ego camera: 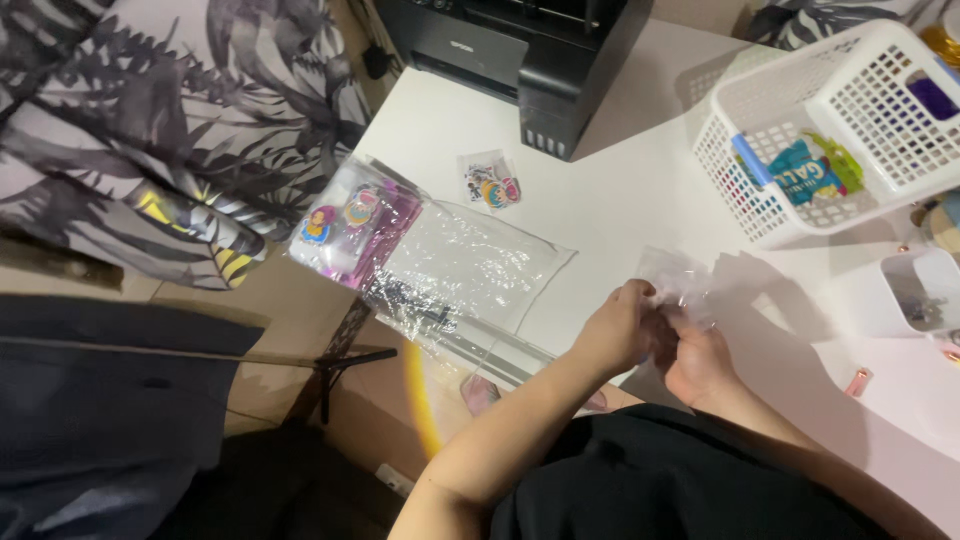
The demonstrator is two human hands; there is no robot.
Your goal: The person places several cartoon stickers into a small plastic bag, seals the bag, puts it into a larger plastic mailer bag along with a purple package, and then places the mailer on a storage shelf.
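Both my hands meet at the near edge of the white table (620, 170), approx mid-way along it. Left hand (617, 328) and right hand (697, 358) are touching, fingers curled in on a small clear plastic sleeve (678, 277). The sleeve sticks up and away from the fingertips, toward the far edge; its long axis runs roughly away from me, w/ the free end pointing at the white basket (800, 130). Both hands pinch it at its near end. Grip is nearly shut on the film; can't tell if anything's inside it, too clear and crinkled.

Pose: both forearms come in from the near edge, wrists bent inward, left forearm angled from lower left, right one shorter and tucked close to my body.

Left of the hands, a bigger clear bag (470, 265) lies flat, w/ a pack of colourful badges (350, 225) at its far-left end by the table's left edge. A small sticker packet (490, 182) sits beyond it, near the black printer (530, 60). A small white tub (915, 290) is off to the right.
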